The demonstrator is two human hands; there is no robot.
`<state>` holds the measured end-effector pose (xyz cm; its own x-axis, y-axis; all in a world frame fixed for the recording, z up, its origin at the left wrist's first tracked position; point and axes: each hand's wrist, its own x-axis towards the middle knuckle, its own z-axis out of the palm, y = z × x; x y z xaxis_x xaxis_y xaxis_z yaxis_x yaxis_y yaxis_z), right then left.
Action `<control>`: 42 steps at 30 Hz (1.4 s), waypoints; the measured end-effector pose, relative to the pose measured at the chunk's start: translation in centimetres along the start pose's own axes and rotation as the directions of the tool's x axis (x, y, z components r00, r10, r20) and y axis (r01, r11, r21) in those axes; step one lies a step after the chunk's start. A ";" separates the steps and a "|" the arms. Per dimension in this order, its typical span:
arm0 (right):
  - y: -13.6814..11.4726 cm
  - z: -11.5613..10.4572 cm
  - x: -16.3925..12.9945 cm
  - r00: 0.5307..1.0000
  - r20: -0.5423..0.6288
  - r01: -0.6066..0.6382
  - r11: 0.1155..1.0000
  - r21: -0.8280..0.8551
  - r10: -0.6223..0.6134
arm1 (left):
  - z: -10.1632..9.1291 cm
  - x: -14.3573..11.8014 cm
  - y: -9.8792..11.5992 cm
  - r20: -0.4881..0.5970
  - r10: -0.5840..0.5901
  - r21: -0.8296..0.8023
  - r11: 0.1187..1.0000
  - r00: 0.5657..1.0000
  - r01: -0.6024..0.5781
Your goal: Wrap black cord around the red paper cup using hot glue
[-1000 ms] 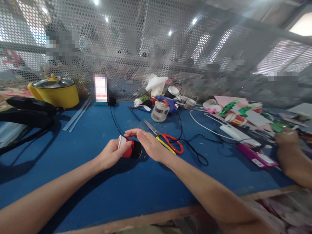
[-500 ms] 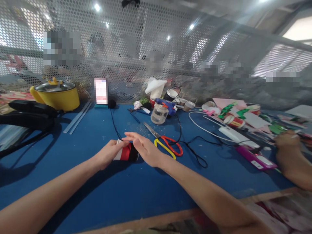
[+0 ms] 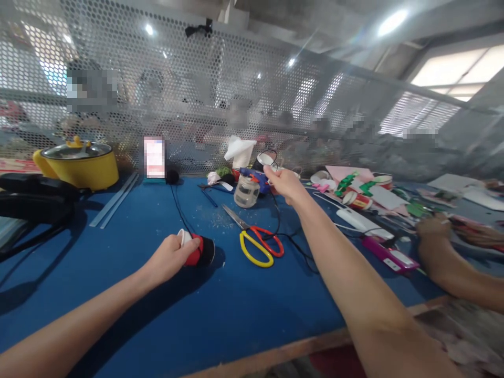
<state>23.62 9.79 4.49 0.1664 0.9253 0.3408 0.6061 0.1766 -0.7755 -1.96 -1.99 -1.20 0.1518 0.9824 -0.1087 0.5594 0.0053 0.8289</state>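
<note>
In my left hand point(image 3: 169, 254) is a paper cup point(image 3: 193, 253) lying on its side, white at the rim, with a red band and a black wrap. The fingers close around its white and red part. Black yarn point(image 3: 178, 202) runs from the cup back to a black yarn ball point(image 3: 172, 177). My right hand point(image 3: 286, 185) reaches far out beside a blue glue gun point(image 3: 255, 176), which rests on a clear jar point(image 3: 246, 192). Its thumb points left at the gun's rear; the other fingers are mostly hidden, so a grip cannot be made out. Red and yellow scissors point(image 3: 255, 244) lie open between the hands.
A yellow pot point(image 3: 84, 167) and glue sticks point(image 3: 114, 202) are at the left, near a lit phone point(image 3: 155, 157). A white power strip point(image 3: 364, 223), a purple box point(image 3: 389, 254) and paper scraps lie right. Another person's arm point(image 3: 444, 257) rests at the right edge.
My right hand has left the cup and moved forward and right to the glue gun. My left hand still holds the cup. The view has shifted slightly right.
</note>
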 end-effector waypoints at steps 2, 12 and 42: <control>0.6 0.6 0.8 0.993 0.081 -0.096 0.993 0.073 0.091 | 0.0 0.0 0.0 0.002 0.001 -0.001 1.000 1.000 -0.001; 0.7 2.5 0.7 0.943 0.155 -0.331 0.872 0.360 0.294 | 0.0 0.1 -0.2 0.046 -0.003 0.007 1.000 0.999 0.002; -2.9 0.7 -12.3 0.682 0.727 -0.123 0.969 0.215 -0.075 | -0.1 1.0 -0.7 -0.009 -0.121 -0.236 0.965 0.993 0.115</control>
<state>19.28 -1.86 2.13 -0.4975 0.8622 -0.0957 0.3993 0.1297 -0.9076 -2.34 -1.00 -1.84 0.0757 0.9763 -0.2027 0.3651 0.1621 0.9168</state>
